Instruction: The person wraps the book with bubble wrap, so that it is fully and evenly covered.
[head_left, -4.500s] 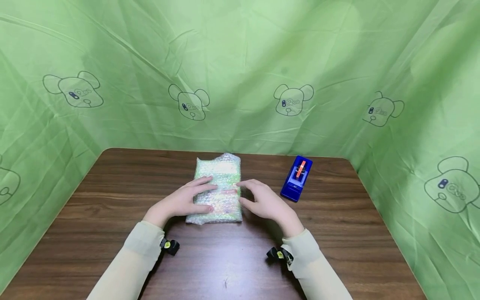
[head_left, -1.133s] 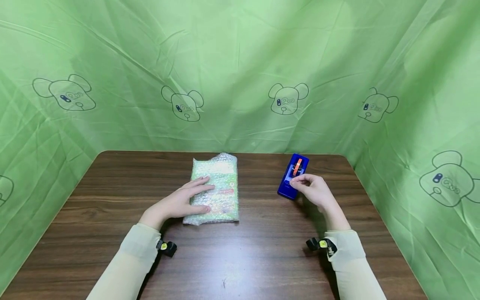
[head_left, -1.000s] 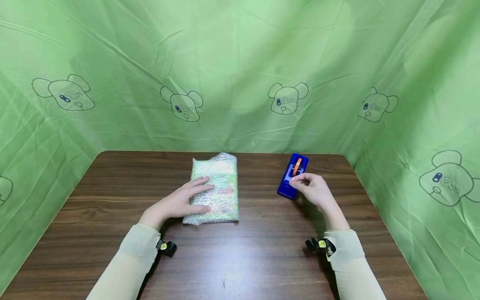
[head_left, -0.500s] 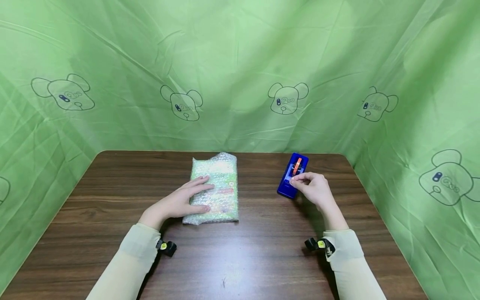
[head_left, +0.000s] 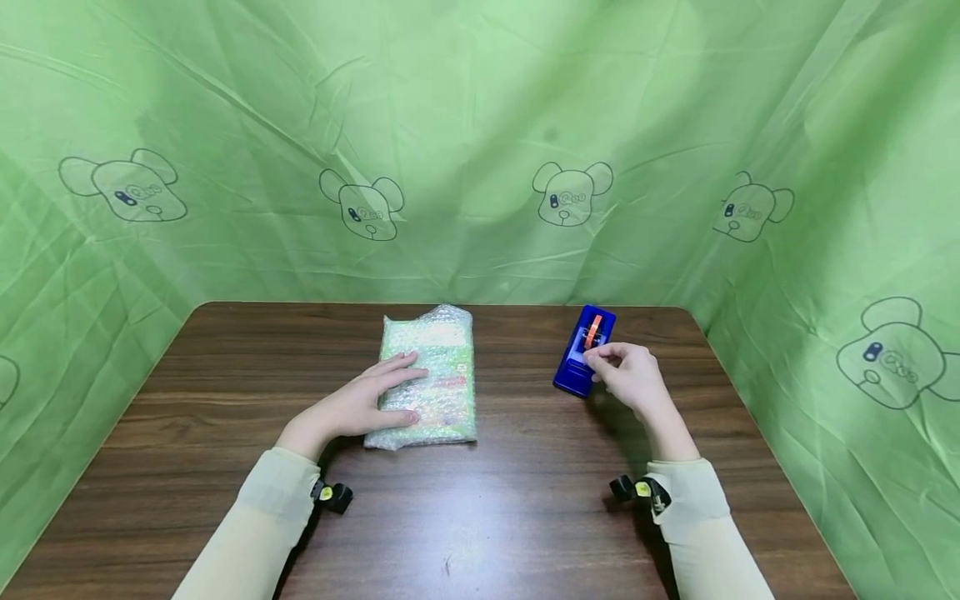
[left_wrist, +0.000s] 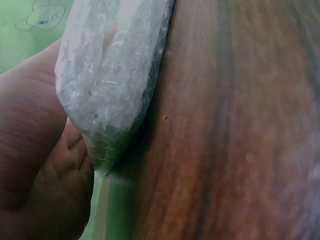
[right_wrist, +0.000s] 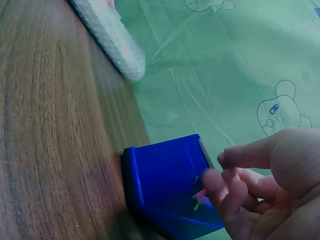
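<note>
A flat package [head_left: 442, 400] in bubble wrap, with green and red print showing through, lies on the table left of centre. My left hand [head_left: 363, 404] rests on its left side, fingers spread and fairly straight; the left wrist view shows the wrap's folded end [left_wrist: 112, 85] beside the hand. On the right sits a blue tape dispenser [head_left: 573, 377] with an orange core [head_left: 593, 331]. My right hand [head_left: 633, 379] is at its cutter, thumb and index finger pinching the tape's end. The clear strip itself is hardly visible. A serrated edge [right_wrist: 206, 152] shows beside the fingertips.
The brown wood table [head_left: 465, 533] reaches back to a green cloth backdrop [head_left: 465, 125] with printed bear heads. Cloth also hangs at both sides. Each wrist wears a small black camera on a strap [head_left: 333, 495].
Since the oldest frame, my right hand has left the package's right edge for the tape dispenser. In the last half second its fingertips shift slightly right and away. The left hand stays put.
</note>
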